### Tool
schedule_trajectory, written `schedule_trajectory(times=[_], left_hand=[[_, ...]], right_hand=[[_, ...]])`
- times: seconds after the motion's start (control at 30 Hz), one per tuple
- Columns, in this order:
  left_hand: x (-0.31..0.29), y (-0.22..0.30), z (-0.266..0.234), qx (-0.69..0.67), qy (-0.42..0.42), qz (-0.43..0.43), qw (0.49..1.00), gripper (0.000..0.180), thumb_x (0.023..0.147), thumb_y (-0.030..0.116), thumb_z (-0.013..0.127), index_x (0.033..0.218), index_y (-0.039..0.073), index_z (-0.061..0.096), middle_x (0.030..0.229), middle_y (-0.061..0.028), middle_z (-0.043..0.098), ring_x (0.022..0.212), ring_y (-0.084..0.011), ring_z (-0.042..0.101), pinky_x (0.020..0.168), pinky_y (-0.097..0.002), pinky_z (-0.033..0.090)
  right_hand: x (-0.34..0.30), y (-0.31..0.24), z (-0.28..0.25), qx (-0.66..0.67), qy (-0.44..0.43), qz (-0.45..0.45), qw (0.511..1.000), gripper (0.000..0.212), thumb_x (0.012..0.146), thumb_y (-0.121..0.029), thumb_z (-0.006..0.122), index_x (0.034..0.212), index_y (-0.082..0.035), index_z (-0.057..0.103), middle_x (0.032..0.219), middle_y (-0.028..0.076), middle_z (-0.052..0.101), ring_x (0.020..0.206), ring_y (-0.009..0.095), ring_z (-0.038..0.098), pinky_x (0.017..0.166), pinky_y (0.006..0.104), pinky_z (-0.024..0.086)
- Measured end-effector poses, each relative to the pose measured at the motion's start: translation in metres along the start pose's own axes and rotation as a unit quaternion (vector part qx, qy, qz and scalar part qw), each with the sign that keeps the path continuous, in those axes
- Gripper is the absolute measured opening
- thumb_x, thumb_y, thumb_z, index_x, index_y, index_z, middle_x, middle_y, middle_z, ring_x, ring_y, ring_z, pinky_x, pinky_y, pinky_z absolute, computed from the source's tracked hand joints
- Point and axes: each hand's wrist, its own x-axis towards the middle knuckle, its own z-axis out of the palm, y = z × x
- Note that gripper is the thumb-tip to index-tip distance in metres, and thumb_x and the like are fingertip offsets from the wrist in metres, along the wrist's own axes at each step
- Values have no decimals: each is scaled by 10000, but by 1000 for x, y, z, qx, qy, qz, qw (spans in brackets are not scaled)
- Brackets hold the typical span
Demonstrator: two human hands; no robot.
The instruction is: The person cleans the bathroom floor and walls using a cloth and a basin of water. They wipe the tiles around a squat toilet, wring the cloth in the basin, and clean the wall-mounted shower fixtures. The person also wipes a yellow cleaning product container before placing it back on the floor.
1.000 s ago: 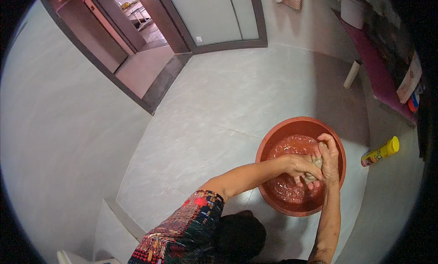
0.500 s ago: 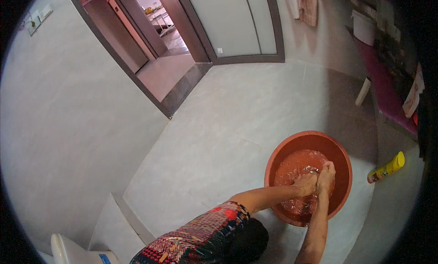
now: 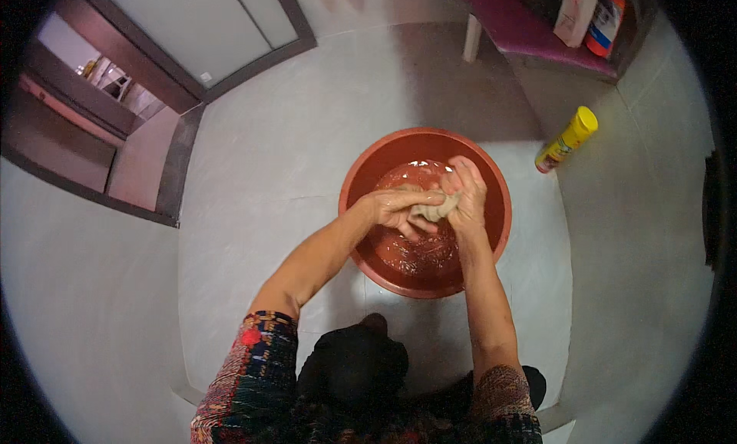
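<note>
A round reddish-brown basin [image 3: 361, 248] stands on the floor in front of me, with water [image 3: 418, 256] in it. Above the water, a pale, wet, bunched-up cloth [image 3: 437, 211] is between my hands. My right hand [image 3: 470, 200] grips it from the right, with its fingertips pointing up and away from me. From the left, my left hand [image 3: 395, 207] reaches onto the cloth, thumb laid along the top and fingers loosely spread below it. Part of the cloth is hidden by the hands.
A yellow-capped bottle [image 3: 568, 140] stands on the floor right of the basin. Beyond it, a purple shelf [image 3: 518, 22] carries a box and a blue-and-orange package. A framed glass door [image 3: 203, 29] and a doorway are at the far left. My dark-clad knee [image 3: 353, 363] is close to the basin.
My view has swung, so the basin appears farther left and higher. My hands have lifted out of the water, and the pale cloth now shows between them.
</note>
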Motion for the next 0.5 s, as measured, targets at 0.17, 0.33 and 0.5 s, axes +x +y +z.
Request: schedule_trajectory(times=[0.17,0.33,0.5], left_hand=[[-14,5,21,6,-123,-41,992,406,834,199,628,1159,7,479,1108,-184,584,864,-244,654,544,-322,588],[-23,19,31,74,-45,-112,990,161,814,156,656,893,94,531,735,-8,561,570,-67,531,367,-179,346],[-15,21,35,192,54,-139,970,181,793,154,680,765,154,502,544,69,391,418,-32,318,340,-203,219]], right_hand=[[-25,-8,27,-73,-129,-6,989,118,899,-130,527,965,-33,536,560,-32,380,503,68,398,549,275,455],[-33,-15,34,-219,-195,-60,954,209,886,-40,439,1027,-4,589,588,-35,430,511,41,394,487,189,358],[-23,-5,39,-353,-187,-161,903,221,832,20,387,831,-24,604,581,-37,454,503,34,401,449,204,341]])
